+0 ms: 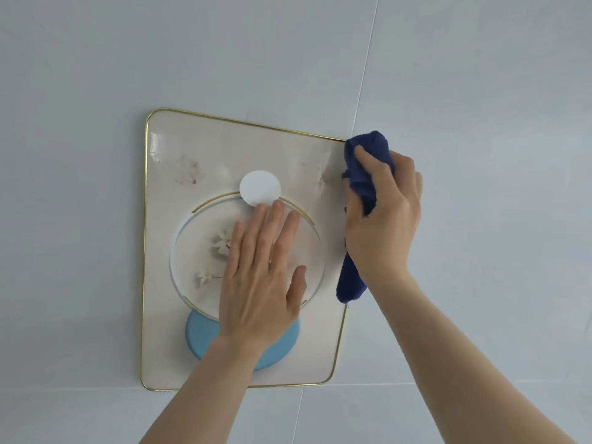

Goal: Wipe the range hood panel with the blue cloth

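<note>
The range hood panel [179, 341] is a cream rectangle with a thin gold rim, fixed flat on a pale tiled surface. It carries a large ring, a white disc [259, 187] and a light blue disc [200, 334]. Brownish stains show near its upper left and upper right. My left hand [261, 277] lies flat and open on the ring, fingers spread. My right hand [382, 213] grips the dark blue cloth [360, 174], bunched against the panel's right edge near the top corner. A tail of the cloth hangs below my wrist.
Pale grey-white tiles [480, 91] surround the panel on all sides. A grout line [365, 68] runs from the top down to the panel's upper right corner, another [298, 418] below the panel.
</note>
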`<action>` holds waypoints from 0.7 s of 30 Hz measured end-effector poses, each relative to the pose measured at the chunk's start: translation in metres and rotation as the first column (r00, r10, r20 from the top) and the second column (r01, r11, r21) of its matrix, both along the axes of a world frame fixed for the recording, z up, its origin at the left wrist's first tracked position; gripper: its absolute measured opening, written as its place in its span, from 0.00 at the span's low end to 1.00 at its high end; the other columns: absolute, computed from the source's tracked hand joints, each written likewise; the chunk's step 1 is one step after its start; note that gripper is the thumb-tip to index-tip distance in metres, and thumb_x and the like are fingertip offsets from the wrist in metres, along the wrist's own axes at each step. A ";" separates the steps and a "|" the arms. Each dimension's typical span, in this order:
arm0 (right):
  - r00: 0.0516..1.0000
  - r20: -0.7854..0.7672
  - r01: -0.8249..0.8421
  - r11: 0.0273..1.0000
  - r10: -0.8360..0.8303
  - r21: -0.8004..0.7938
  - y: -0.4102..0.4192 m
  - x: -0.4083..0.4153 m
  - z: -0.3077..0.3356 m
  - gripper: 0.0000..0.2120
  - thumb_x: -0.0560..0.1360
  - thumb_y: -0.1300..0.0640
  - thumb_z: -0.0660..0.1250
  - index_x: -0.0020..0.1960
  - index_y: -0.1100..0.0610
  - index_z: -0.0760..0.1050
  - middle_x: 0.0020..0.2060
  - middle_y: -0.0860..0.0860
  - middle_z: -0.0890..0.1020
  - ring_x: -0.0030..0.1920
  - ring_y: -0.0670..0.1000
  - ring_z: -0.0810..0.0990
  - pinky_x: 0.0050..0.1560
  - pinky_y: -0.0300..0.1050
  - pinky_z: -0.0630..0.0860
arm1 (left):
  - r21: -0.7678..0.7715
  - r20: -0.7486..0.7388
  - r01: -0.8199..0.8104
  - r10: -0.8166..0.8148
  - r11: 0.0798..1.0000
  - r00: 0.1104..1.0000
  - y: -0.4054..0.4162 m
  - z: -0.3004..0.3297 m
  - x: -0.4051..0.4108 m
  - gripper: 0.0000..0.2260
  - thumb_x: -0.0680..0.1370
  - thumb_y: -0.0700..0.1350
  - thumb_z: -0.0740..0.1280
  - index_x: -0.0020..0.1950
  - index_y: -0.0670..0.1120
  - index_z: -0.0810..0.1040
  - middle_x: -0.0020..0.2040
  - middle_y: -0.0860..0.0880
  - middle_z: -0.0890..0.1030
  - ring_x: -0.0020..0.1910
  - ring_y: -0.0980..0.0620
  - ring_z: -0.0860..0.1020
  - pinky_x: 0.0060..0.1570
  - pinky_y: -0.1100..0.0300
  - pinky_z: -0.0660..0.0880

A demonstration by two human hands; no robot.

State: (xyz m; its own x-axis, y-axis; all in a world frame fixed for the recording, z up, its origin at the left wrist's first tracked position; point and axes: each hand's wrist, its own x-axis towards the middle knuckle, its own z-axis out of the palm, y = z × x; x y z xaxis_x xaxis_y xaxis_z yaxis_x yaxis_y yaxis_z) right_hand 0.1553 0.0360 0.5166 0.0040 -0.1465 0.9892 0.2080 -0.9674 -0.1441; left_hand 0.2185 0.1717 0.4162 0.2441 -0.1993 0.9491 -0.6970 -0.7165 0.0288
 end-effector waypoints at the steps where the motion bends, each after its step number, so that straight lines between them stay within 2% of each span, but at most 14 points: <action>1: 0.999 -0.031 0.025 0.999 -0.026 -0.045 0.001 0.006 -0.002 0.23 0.75 0.71 0.68 0.67 0.57 0.80 0.62 0.53 0.79 0.57 0.59 0.74 0.57 0.28 0.67 | 0.007 -0.012 -0.011 0.011 1.000 1.000 -0.001 0.004 0.003 0.33 0.81 0.51 0.63 0.83 0.44 0.56 0.84 0.44 0.55 0.84 0.45 0.52 0.83 0.44 0.49; 3: 0.996 -0.087 0.021 0.993 -0.032 -0.118 0.003 0.012 -0.012 0.20 0.79 0.66 0.67 0.70 0.58 0.78 0.66 0.54 0.79 0.59 0.60 0.72 0.62 0.29 0.64 | 0.028 -0.032 -0.049 0.050 0.998 0.998 -0.003 0.005 0.010 0.34 0.82 0.51 0.62 0.84 0.43 0.51 0.85 0.44 0.52 0.84 0.45 0.49 0.82 0.43 0.50; 6: 0.995 -0.079 0.046 0.969 -0.066 -0.242 -0.002 0.016 -0.023 0.18 0.84 0.59 0.59 0.70 0.62 0.78 0.70 0.57 0.77 0.61 0.63 0.71 0.67 0.45 0.70 | 0.051 -0.020 -0.098 0.099 0.994 0.995 -0.007 0.000 0.017 0.35 0.82 0.52 0.59 0.84 0.43 0.48 0.85 0.45 0.49 0.84 0.46 0.47 0.82 0.42 0.51; 9: 0.988 -0.034 0.129 0.931 -0.149 -0.341 -0.010 0.024 -0.028 0.17 0.82 0.67 0.61 0.68 0.63 0.79 0.72 0.58 0.77 0.63 0.64 0.71 0.65 0.53 0.74 | 0.047 -0.004 -0.120 0.121 0.992 0.993 -0.010 -0.002 0.021 0.34 0.82 0.53 0.58 0.84 0.43 0.47 0.85 0.46 0.47 0.84 0.46 0.47 0.82 0.42 0.50; 12: 0.985 0.000 0.160 0.919 -0.171 -0.360 -0.012 0.036 -0.029 0.21 0.76 0.75 0.64 0.65 0.63 0.82 0.70 0.58 0.78 0.61 0.65 0.71 0.64 0.51 0.74 | 0.034 0.003 -0.127 0.127 0.991 0.992 -0.012 -0.004 0.023 0.34 0.82 0.52 0.58 0.84 0.43 0.48 0.85 0.46 0.48 0.84 0.46 0.47 0.82 0.43 0.51; 14: 0.986 0.012 0.161 0.910 -0.169 -0.382 -0.008 0.041 -0.027 0.21 0.74 0.77 0.63 0.63 0.63 0.83 0.68 0.59 0.80 0.59 0.63 0.70 0.65 0.48 0.70 | 0.028 0.015 -0.125 0.124 0.992 0.992 -0.013 -0.004 0.024 0.34 0.82 0.52 0.58 0.84 0.43 0.48 0.85 0.46 0.48 0.84 0.46 0.47 0.82 0.43 0.50; 16: 0.986 -0.001 0.150 0.884 -0.168 -0.442 -0.004 0.038 -0.028 0.20 0.76 0.75 0.62 0.63 0.63 0.83 0.68 0.59 0.80 0.58 0.62 0.70 0.64 0.49 0.71 | 0.027 0.019 -0.129 0.128 0.991 0.992 -0.014 -0.005 0.025 0.34 0.82 0.53 0.57 0.84 0.43 0.48 0.85 0.45 0.48 0.84 0.46 0.47 0.82 0.43 0.50; 19: 0.980 -0.037 0.136 0.794 -0.195 -0.593 -0.003 0.029 -0.036 0.17 0.81 0.71 0.61 0.64 0.63 0.82 0.69 0.60 0.79 0.56 0.62 0.72 0.59 0.52 0.76 | 0.030 0.018 -0.138 0.137 0.990 0.990 -0.015 -0.004 0.025 0.34 0.83 0.54 0.57 0.84 0.41 0.47 0.85 0.45 0.48 0.84 0.46 0.47 0.82 0.43 0.50; 21: 0.977 -0.044 0.139 0.786 -0.207 -0.602 -0.007 0.027 -0.035 0.18 0.83 0.69 0.57 0.64 0.61 0.83 0.67 0.59 0.81 0.53 0.64 0.74 0.55 0.56 0.78 | 0.028 0.021 -0.135 0.134 0.990 0.991 -0.013 -0.005 0.025 0.35 0.82 0.54 0.58 0.84 0.41 0.48 0.85 0.45 0.49 0.84 0.46 0.48 0.82 0.43 0.50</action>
